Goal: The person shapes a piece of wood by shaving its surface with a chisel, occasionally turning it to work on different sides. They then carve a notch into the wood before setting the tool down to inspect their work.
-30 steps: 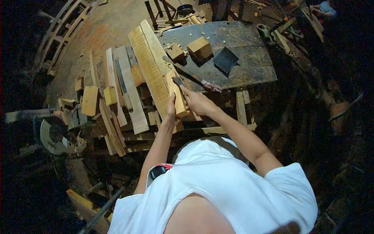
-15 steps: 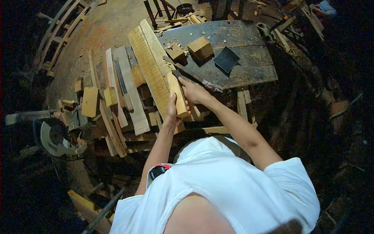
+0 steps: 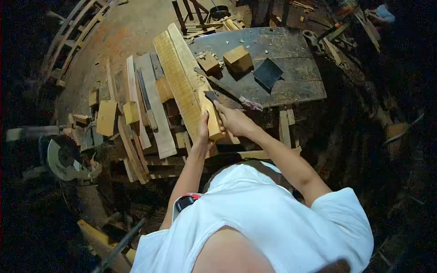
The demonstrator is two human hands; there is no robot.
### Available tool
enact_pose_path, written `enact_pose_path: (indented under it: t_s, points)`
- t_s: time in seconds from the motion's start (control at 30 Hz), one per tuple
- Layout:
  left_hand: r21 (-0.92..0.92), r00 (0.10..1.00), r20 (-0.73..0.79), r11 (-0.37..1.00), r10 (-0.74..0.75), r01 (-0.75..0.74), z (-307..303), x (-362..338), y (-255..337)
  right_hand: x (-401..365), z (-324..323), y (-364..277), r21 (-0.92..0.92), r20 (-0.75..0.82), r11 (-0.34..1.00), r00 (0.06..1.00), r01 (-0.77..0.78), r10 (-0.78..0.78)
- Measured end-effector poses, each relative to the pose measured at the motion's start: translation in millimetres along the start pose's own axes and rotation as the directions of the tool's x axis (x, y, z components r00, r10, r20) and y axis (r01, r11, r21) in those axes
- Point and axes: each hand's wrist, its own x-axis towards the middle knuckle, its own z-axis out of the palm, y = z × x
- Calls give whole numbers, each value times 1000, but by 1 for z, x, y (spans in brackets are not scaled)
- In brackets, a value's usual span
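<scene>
Gripping the lower end of the narrow wood block (image 3: 210, 119) with the left hand (image 3: 203, 129), fingers curled tight around it, thumb lying up along its left face. Closing the right hand (image 3: 233, 120) around the handle of a dark-bladed tool (image 3: 210, 95), pressing the blade against the block's upper end. Holding the block tilted against the lower end of the long plank (image 3: 180, 82), just beside the near left corner of the desk (image 3: 296, 88). Reaching forward with both arms: left forearm running almost straight ahead, right forearm angling in from the right with the elbow bent. Noting a cube of wood (image 3: 237, 58) and a dark sheet (image 3: 267, 73) lying apart on the desk, and a circular saw (image 3: 63, 159) sitting well off to the left.
</scene>
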Motion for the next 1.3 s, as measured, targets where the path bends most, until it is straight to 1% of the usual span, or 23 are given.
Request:
enact_pose_path:
  t_s: [0.03,0.1,0.13,0.17,0.23,0.3,0.33,0.37,0.43,0.57,0.63,0.67,0.7,0.77,0.8,0.87,0.9,0.97,1.0,1.03,1.1,1.23,1.3]
  points:
    - [-13,1000,28,1000,13,-13,-1,-1,-1,-4,-4,-6,-1,12,1000,1000,2,-2]
    - [-43,1000,5,999,-23,24,-3,-2,3,-12,-9,-15,112,66,976,982,-185,179]
    - [-57,998,3,996,-67,68,0,-3,0,11,-8,-5,-16,12,987,987,-159,159]
    - [-51,998,9,996,-69,69,1,-2,-1,27,-5,2,85,-6,980,984,-179,180]
    - [-83,996,2,993,-89,89,-1,1,-1,53,4,15,-15,-129,997,989,-80,78]
    - [-52,999,36,998,-39,41,-1,0,0,27,-10,-2,73,-63,992,992,-104,109]
    - [-41,999,34,999,-33,34,-1,1,1,14,-17,-13,68,43,972,974,-223,220]
    - [-35,999,26,999,-32,33,-2,1,-1,4,-8,-2,55,70,982,982,-179,175]
    - [-33,998,-15,998,-62,62,-4,0,-4,-3,-5,-2,74,27,985,988,-153,151]
    - [-170,987,84,974,-139,152,-5,3,-1,6,-18,-15,73,86,977,977,-202,196]
    - [-119,998,23,991,-63,65,7,-1,0,3,-7,-6,81,54,975,977,-208,204]
    - [25,1000,-1,1000,15,-15,8,1,-4,1,1,-5,44,-43,984,983,-175,177]
    - [30,1000,0,999,25,-25,6,7,-5,-3,10,-3,-18,-62,981,979,-194,193]
    - [-132,998,-11,989,66,-67,-1,15,-9,-22,2,-20,44,10,971,972,-234,233]
    - [-92,1000,4,996,9,-9,-4,12,-7,-20,5,-17,45,19,971,972,-235,234]
    - [-92,1000,26,996,-14,16,-4,6,-3,-2,5,-2,289,57,936,980,-199,190]
    - [-91,998,46,995,-38,42,-2,3,-1,10,5,3,294,50,935,980,-200,193]
    - [-57,999,10,998,-35,35,-5,1,0,40,10,10,-22,-121,995,988,-97,93]
    - [-52,999,37,999,-6,8,-7,4,-2,44,11,6,-111,-220,994,975,-1,-24]
    - [-49,997,68,999,23,-19,-9,8,-3,43,9,6,-115,-229,993,973,5,-32]
    - [-31,997,67,999,26,-24,-10,9,-1,16,4,-3,-43,-32,985,986,-164,163]
    - [-53,999,51,998,-15,18,-7,4,-4,-9,3,-9,88,-8,986,990,-143,144]
    - [-69,998,3,996,-64,64,-8,6,-6,17,-4,-7,9,10,987,987,-162,162]
